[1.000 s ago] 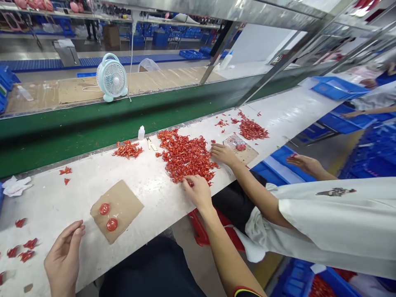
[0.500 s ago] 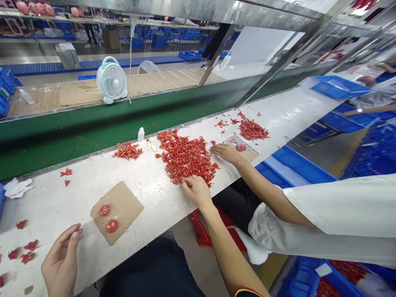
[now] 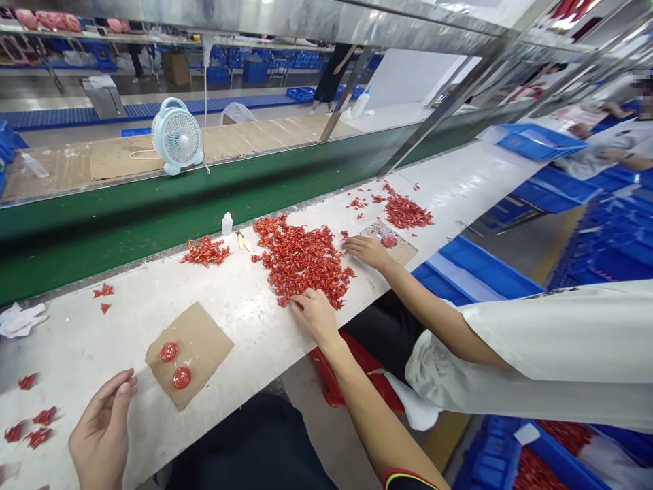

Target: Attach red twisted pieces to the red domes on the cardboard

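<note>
My right hand point(image 3: 317, 316) rests at the near edge of a large pile of small red glossy pieces point(image 3: 303, 262). Its thumb and fingers are closed together at the fringe of the pile, and what they pinch is hidden. My left hand point(image 3: 103, 429) hovers over the near left of the table, thumb drawn against the curled fingers, and anything between them cannot be made out. To its right lies a brown cardboard sheet point(image 3: 207, 340) bearing two round red discs point(image 3: 181, 377). Several red flower-like pieces point(image 3: 38, 437) lie left of that hand.
Smaller red heaps point(image 3: 205, 252) lie on the white table point(image 3: 245, 327). Near one are a white bottle point(image 3: 227, 224) and pale-handled nippers point(image 3: 245, 241). A co-worker's hand point(image 3: 368, 252) reaches in from the right. Behind stands a light-blue fan point(image 3: 178, 138); blue crates point(image 3: 490, 279) are at right.
The view has shifted slightly, so the table's contents appear a little further left. My right hand stays at the pile edge. The left hand has barely moved.
</note>
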Tool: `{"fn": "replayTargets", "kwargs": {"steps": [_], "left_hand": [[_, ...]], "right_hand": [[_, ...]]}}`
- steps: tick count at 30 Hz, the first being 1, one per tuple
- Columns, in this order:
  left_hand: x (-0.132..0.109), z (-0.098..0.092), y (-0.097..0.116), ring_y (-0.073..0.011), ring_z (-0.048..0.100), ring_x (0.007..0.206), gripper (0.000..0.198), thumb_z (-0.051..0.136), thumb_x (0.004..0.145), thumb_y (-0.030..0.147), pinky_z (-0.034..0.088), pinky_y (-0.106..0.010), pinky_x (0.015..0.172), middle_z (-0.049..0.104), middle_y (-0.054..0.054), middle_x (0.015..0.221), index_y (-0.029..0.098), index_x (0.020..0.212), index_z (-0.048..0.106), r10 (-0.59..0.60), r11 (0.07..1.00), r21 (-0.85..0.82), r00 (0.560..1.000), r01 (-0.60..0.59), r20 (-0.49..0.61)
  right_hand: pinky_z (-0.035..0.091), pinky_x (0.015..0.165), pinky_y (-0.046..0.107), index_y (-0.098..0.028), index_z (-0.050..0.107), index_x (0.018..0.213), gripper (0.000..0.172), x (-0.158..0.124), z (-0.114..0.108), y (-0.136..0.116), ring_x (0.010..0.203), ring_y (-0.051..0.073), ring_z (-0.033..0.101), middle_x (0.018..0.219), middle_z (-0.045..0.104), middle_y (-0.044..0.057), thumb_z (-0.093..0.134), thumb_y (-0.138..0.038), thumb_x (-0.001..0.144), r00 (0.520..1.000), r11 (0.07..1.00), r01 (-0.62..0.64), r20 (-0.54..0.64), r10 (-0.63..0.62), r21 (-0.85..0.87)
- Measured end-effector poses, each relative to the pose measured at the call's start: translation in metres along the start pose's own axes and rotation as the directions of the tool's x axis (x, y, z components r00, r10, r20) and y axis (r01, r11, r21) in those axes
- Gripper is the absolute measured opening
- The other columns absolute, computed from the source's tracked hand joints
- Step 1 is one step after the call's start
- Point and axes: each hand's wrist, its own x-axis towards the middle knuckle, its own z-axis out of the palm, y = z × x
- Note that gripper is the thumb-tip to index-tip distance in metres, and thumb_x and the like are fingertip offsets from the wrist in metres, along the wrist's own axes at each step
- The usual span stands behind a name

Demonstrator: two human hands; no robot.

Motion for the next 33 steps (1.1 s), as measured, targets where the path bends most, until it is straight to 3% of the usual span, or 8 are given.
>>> {"fn": "replayTargets", "kwargs": {"steps": [4,12,19,24,27,33], "left_hand": [[0.000,0.001,0.001,-0.0217,0.071,0.094,0.037,0.079,0.077,0.047,0.050,-0.047,0.110,0.076,-0.005,0.110,0.021,0.104,0.076,-0.001,1.000,0.007,1.000,0.001,0.002],[0.001,0.000,0.002,-0.0213,0.072,0.092,0.036,0.079,0.077,0.045,0.053,-0.043,0.106,0.077,-0.005,0.110,0.021,0.103,0.076,-0.001,1.000,0.030,1.000,0.001,0.000],[0.002,0.002,0.004,-0.0231,0.073,0.095,0.038,0.078,0.078,0.046,0.054,-0.044,0.106,0.077,-0.005,0.109,0.020,0.104,0.077,0.013,0.998,0.062,1.000,-0.013,0.006],[0.001,0.000,0.005,-0.0219,0.072,0.097,0.036,0.078,0.078,0.047,0.050,-0.042,0.110,0.077,-0.004,0.110,0.022,0.105,0.077,-0.015,0.998,0.067,1.000,0.015,-0.007],[0.000,-0.005,0.001,-0.0235,0.072,0.100,0.038,0.078,0.077,0.049,0.049,-0.045,0.111,0.077,-0.004,0.112,0.023,0.105,0.077,-0.061,0.993,0.100,0.998,0.062,-0.020],[-0.001,-0.015,-0.016,-0.0272,0.069,0.098,0.045,0.078,0.075,0.054,0.045,-0.056,0.112,0.075,-0.007,0.116,0.023,0.108,0.076,-0.093,0.974,0.200,0.994,0.104,-0.061]], "right_hand": [[0.040,0.068,0.034,-0.026,0.079,0.084,0.027,0.002,0.005,0.000,0.088,0.026,0.052,0.083,0.063,0.009,0.055,-0.030,0.097,0.999,0.999,-0.023,-0.032,0.022,-0.037],[0.042,0.075,0.036,-0.022,0.075,0.082,0.025,0.001,0.003,0.002,0.089,0.026,0.052,0.084,0.063,0.009,0.057,-0.033,0.096,0.994,0.995,-0.074,-0.081,0.068,-0.063],[0.040,0.070,0.034,-0.024,0.072,0.077,0.026,0.007,0.004,0.000,0.089,0.026,0.054,0.084,0.063,0.008,0.059,-0.038,0.094,0.993,0.995,-0.095,-0.080,0.091,-0.040],[0.042,0.074,0.035,-0.023,0.072,0.078,0.031,0.006,-0.013,0.006,0.086,0.025,0.057,0.083,0.066,0.007,0.056,-0.043,0.095,0.990,0.994,-0.110,-0.089,0.109,-0.003],[0.043,0.073,0.034,-0.022,0.072,0.084,0.033,-0.004,-0.030,0.013,0.079,0.023,0.060,0.079,0.067,0.006,0.053,-0.046,0.096,0.978,0.981,-0.160,-0.114,0.172,0.105],[0.046,0.064,0.031,-0.022,0.070,0.090,0.025,-0.031,-0.040,0.021,0.064,0.020,0.063,0.074,0.071,0.002,0.054,-0.041,0.091,0.975,0.936,-0.220,0.084,0.204,0.275]]}}
